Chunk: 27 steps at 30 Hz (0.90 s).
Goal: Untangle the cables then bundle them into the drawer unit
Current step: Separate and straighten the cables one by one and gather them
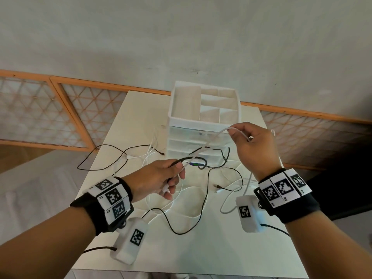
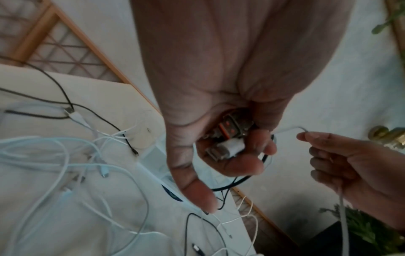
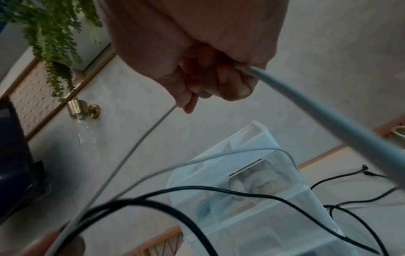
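A white drawer unit [image 1: 203, 121] with an open divided top stands at the table's far middle. My left hand [image 1: 161, 180] is raised over the table and grips a white cable [image 1: 209, 142] together with a black cable [image 1: 187, 159]; its palm holds USB plugs [image 2: 225, 147]. My right hand [image 1: 253, 146] is higher, in front of the drawer unit, and pinches the same white cable, which stretches taut between both hands. In the right wrist view the white cable [image 3: 140, 150] leaves the curled fingers [image 3: 230, 83]. Several tangled black and white cables [image 1: 181, 208] lie on the table.
The white table [image 1: 211, 254] has a black cable loop [image 1: 96, 158] hanging over its left edge. A wall with orange-framed lattice panels [image 1: 50, 109] runs behind. Green plants [image 3: 57, 43] and a brass fitting [image 3: 83, 109] show at the right side. Translucent drawers [image 3: 263, 207] hold stored items.
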Each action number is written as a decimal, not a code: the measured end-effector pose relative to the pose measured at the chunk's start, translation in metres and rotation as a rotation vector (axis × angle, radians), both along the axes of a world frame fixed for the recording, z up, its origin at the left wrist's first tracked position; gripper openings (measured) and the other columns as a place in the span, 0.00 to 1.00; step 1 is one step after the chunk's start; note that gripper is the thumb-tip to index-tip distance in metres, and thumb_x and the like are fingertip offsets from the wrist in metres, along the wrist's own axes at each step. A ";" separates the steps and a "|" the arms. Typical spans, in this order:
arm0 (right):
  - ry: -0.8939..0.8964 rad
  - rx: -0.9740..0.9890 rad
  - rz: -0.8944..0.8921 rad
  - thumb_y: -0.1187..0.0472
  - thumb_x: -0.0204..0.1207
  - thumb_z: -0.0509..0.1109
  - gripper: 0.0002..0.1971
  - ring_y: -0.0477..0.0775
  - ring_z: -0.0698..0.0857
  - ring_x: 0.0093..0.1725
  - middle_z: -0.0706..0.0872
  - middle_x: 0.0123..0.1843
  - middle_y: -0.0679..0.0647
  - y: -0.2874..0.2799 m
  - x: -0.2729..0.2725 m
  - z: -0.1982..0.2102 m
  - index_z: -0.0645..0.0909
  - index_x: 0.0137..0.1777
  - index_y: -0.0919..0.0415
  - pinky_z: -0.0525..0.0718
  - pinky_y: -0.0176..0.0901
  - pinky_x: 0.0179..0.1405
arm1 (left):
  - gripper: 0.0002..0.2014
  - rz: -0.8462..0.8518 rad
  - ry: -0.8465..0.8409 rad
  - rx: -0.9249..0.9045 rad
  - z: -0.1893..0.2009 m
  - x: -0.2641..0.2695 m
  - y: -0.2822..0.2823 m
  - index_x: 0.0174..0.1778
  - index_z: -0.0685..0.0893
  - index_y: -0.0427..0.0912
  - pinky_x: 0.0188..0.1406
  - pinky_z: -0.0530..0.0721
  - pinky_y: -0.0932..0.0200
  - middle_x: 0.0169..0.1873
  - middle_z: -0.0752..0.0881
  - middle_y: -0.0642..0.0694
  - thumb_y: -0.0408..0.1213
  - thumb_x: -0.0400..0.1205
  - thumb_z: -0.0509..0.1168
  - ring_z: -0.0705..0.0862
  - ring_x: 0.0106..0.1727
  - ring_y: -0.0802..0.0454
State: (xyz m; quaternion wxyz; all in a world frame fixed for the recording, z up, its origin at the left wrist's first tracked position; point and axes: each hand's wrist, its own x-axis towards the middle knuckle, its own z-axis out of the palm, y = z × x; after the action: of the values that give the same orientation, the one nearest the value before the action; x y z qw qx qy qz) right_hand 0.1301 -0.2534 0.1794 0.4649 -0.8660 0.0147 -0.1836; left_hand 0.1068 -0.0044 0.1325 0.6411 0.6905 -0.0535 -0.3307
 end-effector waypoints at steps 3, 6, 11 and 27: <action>0.021 -0.030 -0.019 0.56 0.79 0.74 0.06 0.46 0.78 0.29 0.83 0.29 0.48 -0.003 0.002 -0.008 0.86 0.40 0.49 0.75 0.25 0.33 | 0.16 0.063 -0.022 0.035 0.002 0.000 0.002 0.38 0.79 0.44 0.28 0.76 0.57 0.26 0.67 0.51 0.49 0.88 0.59 0.67 0.26 0.54; 0.132 -0.181 0.006 0.56 0.78 0.74 0.08 0.43 0.74 0.26 0.76 0.24 0.45 -0.017 0.003 -0.026 0.85 0.37 0.53 0.72 0.31 0.30 | 0.13 0.241 -0.153 0.074 0.015 0.004 0.006 0.35 0.84 0.48 0.20 0.65 0.63 0.21 0.68 0.53 0.53 0.79 0.69 0.64 0.20 0.57; 0.668 -0.619 -0.089 0.52 0.78 0.68 0.09 0.58 0.85 0.44 0.90 0.40 0.52 -0.073 -0.008 -0.094 0.87 0.39 0.51 0.77 0.39 0.40 | 0.11 0.552 -0.333 0.043 0.045 0.020 0.023 0.37 0.86 0.47 0.19 0.60 0.63 0.19 0.67 0.50 0.48 0.81 0.71 0.61 0.18 0.54; -0.084 0.244 -0.165 0.49 0.85 0.67 0.14 0.60 0.90 0.35 0.91 0.40 0.54 -0.056 0.050 0.059 0.85 0.47 0.59 0.92 0.58 0.42 | 0.18 0.418 0.080 0.302 0.003 0.027 0.022 0.37 0.76 0.36 0.14 0.61 0.68 0.16 0.62 0.49 0.45 0.89 0.59 0.59 0.13 0.54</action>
State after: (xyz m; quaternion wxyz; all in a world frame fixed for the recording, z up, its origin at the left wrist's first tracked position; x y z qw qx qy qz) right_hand 0.1801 -0.3091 0.2385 0.5503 -0.7905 0.0885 -0.2539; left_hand 0.1341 0.0179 0.1356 0.5867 0.7609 0.1658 -0.2221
